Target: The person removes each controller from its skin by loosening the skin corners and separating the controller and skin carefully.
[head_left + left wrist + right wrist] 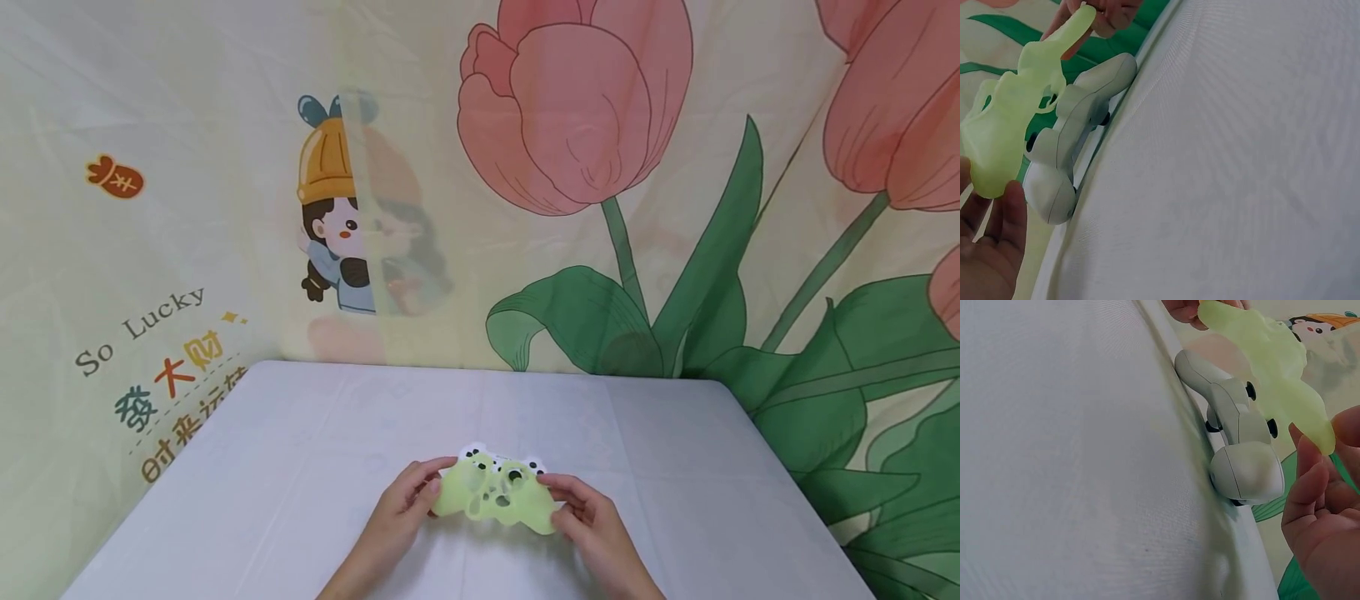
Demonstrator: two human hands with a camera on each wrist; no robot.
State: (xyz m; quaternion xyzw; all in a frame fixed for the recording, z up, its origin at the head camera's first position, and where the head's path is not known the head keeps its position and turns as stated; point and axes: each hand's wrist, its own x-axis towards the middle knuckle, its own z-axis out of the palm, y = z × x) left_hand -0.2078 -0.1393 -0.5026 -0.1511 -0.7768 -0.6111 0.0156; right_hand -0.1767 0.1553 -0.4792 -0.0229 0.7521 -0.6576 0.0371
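Observation:
A thin, light green silicone controller cover is stretched out between both hands, its button and stick holes showing. My left hand pinches the left grip end between thumb and fingers, and my right hand pinches the right end. Behind and below the cover, a white game controller lies on the table with its black sticks facing up. Both wrist views show a gap between the cover and the controller. From the head, the cover hides most of the controller.
A white cloth covers the table, whose far edge meets a hanging printed backdrop. The backdrop carries large pink tulips, green leaves and a cartoon figure.

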